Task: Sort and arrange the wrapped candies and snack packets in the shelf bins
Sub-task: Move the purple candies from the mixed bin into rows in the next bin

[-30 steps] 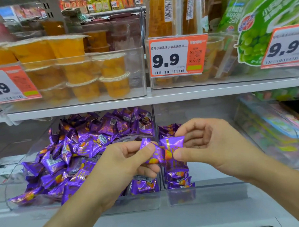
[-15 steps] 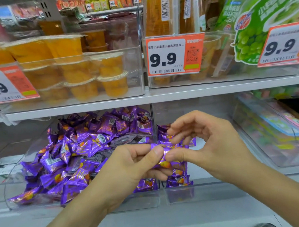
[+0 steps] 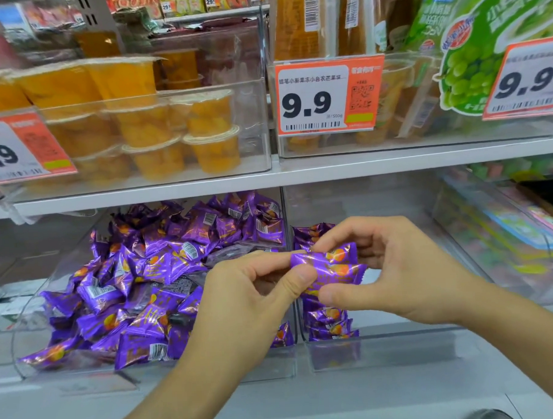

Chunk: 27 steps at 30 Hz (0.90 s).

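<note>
I see the purple candy packets [image 3: 330,268] held between both hands in front of the lower shelf bins, long axis roughly left-right, tilted slightly down toward the right. Looks like two packets stacked flat, maybe more, hard to tell since the fingers cover part of them. Glossy purple foil, orange fruit print, crimped serrated end sticking out on the right.

Left hand [image 3: 247,305] pinches the left end, thumb on top, fingers curled underneath. Right hand [image 3: 408,276] grips the right part, thumb under the lower edge, index finger curled over the top edge, other fingers bent behind.

Directly behind and below the held packets, a neat stack of the same purple packets [image 3: 329,324] sits at the left side of the right clear bin [image 3: 401,349]. Left clear bin [image 3: 54,371] holds a loose pile of purple packets [image 3: 151,278], jumbled, some showing white barcodes.

White shelf board [image 3: 393,160] above. On it, a clear bin of orange jelly cups [image 3: 212,148] at left, orange price tag reading 9.9 [image 3: 328,94] centre, green grape-print bag [image 3: 471,58] at right, with another 9.9 tag [image 3: 526,81] in front. Far-right lower bin holds colourful packets, blurred.
</note>
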Available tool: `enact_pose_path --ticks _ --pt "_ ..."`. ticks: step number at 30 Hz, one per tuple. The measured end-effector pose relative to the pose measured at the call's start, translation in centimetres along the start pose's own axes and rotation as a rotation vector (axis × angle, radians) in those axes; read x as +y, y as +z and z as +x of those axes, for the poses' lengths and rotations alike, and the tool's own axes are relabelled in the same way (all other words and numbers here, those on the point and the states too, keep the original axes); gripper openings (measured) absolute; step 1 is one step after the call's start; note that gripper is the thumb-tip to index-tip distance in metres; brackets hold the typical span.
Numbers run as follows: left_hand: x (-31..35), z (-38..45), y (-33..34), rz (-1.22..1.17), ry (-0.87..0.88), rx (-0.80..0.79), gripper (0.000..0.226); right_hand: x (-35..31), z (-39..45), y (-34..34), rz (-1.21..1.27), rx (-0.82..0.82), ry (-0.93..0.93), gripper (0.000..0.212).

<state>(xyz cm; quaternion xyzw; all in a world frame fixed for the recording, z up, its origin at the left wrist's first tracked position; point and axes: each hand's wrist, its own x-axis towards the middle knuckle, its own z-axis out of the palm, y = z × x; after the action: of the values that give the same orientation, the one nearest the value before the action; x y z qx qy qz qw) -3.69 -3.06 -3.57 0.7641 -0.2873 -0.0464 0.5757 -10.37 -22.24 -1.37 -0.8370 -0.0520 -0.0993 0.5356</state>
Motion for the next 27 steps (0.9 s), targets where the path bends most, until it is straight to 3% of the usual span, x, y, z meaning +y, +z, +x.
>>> enact_pose_path --ticks 3,6,11,23,27 --pt "-0.7 0.3 0.0 0.267 0.062 0.062 0.041 1.2 0.9 -2.4 -0.128 0.078 0.015 0.038" --pt "-2.0 0.8 -0.3 0.358 -0.019 0.072 0.044 4.5 2.0 -5.9 -0.306 0.160 0.135 0.039" --pt "-3.2 1.3 0.4 0.178 -0.171 0.012 0.032 10.9 3.0 -7.2 -0.440 0.121 0.376 0.052" --pt "-4.3 0.8 1.4 0.198 -0.172 -0.008 0.038 13.6 5.3 -2.6 -0.658 -0.016 0.358 0.049" --pt "-4.5 0.9 1.3 0.193 -0.167 -0.010 0.039 14.0 5.5 -2.7 -0.704 0.018 0.358 0.054"
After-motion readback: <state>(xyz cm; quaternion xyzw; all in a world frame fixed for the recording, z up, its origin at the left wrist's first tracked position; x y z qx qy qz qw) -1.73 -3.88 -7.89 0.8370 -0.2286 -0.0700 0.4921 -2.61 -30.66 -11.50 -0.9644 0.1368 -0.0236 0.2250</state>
